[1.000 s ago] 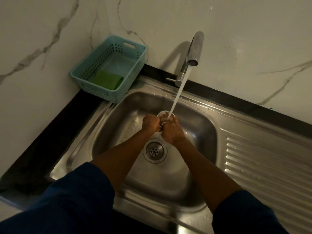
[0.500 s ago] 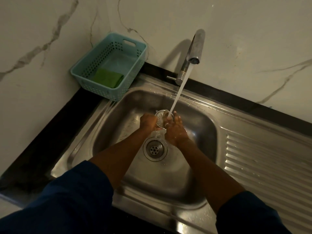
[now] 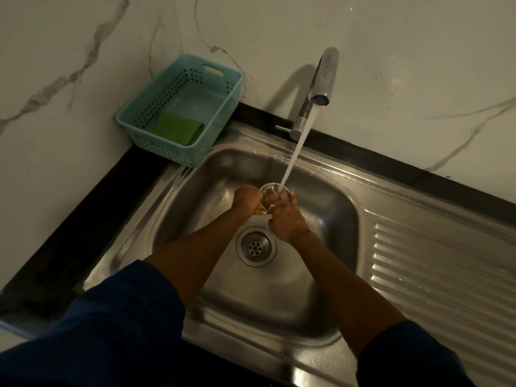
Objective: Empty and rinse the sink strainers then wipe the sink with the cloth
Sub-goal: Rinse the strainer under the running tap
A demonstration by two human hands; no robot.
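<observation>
Strainer [image 3: 270, 191] tilting further into tap stream [image 3: 296, 152], 12 o'clock of drain [image 3: 256, 246]; left hand [image 3: 247, 201] clenching rim, right hand [image 3: 284, 216] gripping opposite edge; rinsing continuing, cloth [image 3: 178, 128] waiting.

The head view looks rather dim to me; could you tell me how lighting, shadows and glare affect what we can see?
Head view: dim overall; the tap casts a soft shadow on the marble wall; mild glare on the sink rim and drainboard; the strainer between left hand and right hand is blurred by the running water; wide-angle bending at the edges.
</observation>
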